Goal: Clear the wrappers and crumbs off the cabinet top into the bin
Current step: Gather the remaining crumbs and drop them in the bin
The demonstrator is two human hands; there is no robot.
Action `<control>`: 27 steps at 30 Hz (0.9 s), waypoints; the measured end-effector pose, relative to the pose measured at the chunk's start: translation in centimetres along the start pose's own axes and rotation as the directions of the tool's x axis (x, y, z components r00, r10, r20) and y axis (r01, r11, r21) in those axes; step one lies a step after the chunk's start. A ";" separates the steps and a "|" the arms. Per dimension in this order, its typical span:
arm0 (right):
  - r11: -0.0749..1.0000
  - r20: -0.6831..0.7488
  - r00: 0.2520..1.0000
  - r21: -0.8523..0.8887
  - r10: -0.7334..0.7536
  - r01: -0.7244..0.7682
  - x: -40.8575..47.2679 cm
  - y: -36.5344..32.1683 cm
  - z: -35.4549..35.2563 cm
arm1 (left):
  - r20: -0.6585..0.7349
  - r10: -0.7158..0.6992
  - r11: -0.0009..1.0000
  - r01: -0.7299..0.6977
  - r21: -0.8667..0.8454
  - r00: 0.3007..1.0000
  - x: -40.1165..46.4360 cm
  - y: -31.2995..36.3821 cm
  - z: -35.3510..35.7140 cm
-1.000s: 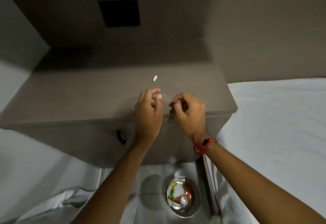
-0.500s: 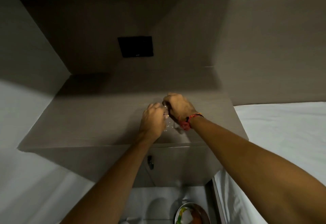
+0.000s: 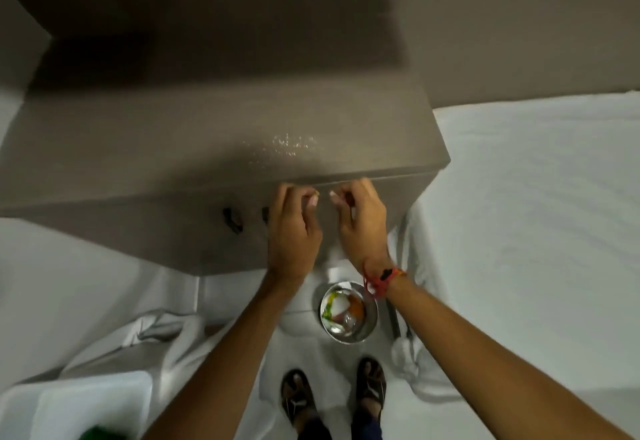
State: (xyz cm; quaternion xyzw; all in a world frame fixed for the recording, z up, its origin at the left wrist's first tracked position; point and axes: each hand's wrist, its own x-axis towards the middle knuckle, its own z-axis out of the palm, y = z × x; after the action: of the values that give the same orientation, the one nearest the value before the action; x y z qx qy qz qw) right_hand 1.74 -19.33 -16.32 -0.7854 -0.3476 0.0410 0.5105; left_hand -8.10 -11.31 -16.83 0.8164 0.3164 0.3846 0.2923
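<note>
Cabinet top [image 3: 207, 134] crumbs [image 3: 287, 143] remain; I see left hand [image 3: 292, 228] and right hand [image 3: 362, 224] grips pinched, contents unclear, could miss bin [image 3: 372, 318].

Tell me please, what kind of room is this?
Probably a bedroom, perhaps in a hotel. A brown bedside cabinet stands beside a bed with a white sheet, and a small steel bin holding wrappers sits on the floor before it.
</note>
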 end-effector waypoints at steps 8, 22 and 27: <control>0.751 0.121 0.743 -0.169 0.659 -0.638 -14.9 16.3 3.5 | 0.465 -0.477 0.874 0.459 0.158 0.746 -15.9 -9.7 7.5; 0.649 0.376 0.531 -0.496 0.759 -0.577 -24.2 27.4 8.7 | 0.581 -0.602 0.795 0.479 0.372 0.548 -26.6 -19.9 13.0; 0.871 0.624 0.699 -0.491 0.350 0.001 -20.9 18.4 10.4 | 0.394 -0.532 0.839 0.402 0.368 0.750 -22.4 -17.1 4.7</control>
State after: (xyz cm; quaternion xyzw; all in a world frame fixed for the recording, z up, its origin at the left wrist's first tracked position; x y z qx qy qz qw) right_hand -9.14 -27.93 -42.60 -0.8382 -0.4343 0.3002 0.1365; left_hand -20.54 -18.24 -41.57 0.8102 0.4765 0.0384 0.3392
